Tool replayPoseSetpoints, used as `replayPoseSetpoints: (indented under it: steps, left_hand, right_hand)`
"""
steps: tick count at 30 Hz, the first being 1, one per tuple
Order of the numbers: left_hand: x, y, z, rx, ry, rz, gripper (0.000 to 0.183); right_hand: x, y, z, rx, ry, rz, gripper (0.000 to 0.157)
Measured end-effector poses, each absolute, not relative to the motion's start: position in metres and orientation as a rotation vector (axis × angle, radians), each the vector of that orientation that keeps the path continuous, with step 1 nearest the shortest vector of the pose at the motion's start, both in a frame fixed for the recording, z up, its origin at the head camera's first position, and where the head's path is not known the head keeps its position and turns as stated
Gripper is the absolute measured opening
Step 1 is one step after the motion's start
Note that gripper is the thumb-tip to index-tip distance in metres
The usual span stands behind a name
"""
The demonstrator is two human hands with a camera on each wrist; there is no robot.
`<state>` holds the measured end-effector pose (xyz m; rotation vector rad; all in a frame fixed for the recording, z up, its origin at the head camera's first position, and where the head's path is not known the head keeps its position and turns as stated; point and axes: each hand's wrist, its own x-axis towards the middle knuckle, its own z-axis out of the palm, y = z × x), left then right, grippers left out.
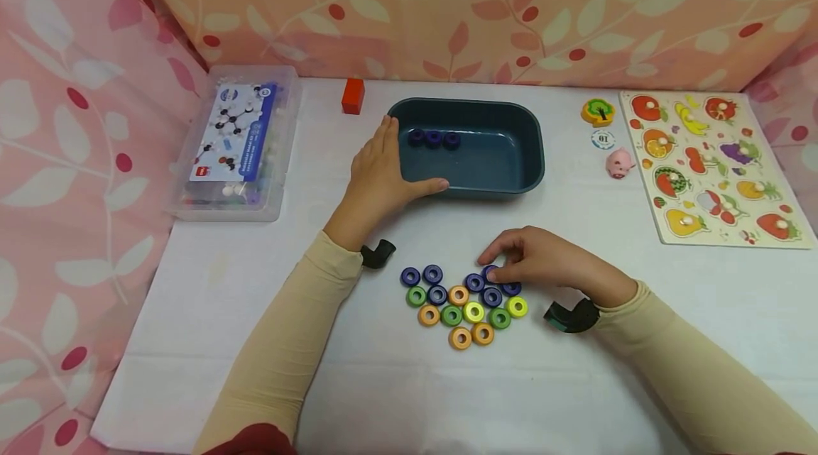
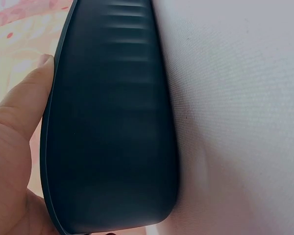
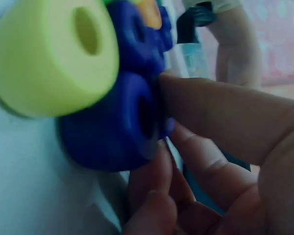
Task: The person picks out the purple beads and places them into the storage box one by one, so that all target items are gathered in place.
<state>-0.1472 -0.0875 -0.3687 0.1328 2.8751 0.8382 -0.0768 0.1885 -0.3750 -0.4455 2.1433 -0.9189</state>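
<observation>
Purple ring (image 1: 488, 270) pinched in our right hand (image 1: 546, 256), coloured rings (image 1: 466, 311) clustered just beside that grip; our left hand (image 1: 382, 170), thumb spread from fingers, touches dark bin (image 1: 488, 192) beyond it

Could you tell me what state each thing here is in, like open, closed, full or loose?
Dark blue bin: upright, open-topped, three purple rings inside.
Loose rings: clustered outside the bin, lying flat.
Clear case: appears closed.
Fruit board: lying flat, pieces apparently seated.
Left hand: at the bin's left end, fingers extended, thumb apart.
Right hand: fingers bent beside the loose rings; whether it grips one is unclear.
</observation>
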Motion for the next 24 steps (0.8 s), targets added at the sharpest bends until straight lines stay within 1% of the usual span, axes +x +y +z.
replayPoseSetpoints:
  steps: [12,16,20,24]
  left_hand:
    - [-0.146,-0.087,-0.366,0.125,2.869,0.856,0.132]
    - [-0.147,-0.088,-0.368,0.125,2.869,0.857,0.133]
    - [-0.147,-0.088,-0.369,0.124,2.866,0.862,0.133]
    - [-0.147,-0.088,-0.369,0.125,2.861,0.863,0.134]
  right_hand:
    - [-0.077,0.182,-0.381,-0.509,2.257,-0.928,0.019]
    - [-0.077,0.181,-0.378,-0.510,2.272,-0.897,0.017]
    - [-0.079,0.180,-0.358,-0.518,2.247,-0.899,0.017]
    - [-0.092,0.180,-0.324,-0.480,2.284,-0.990,0.021]
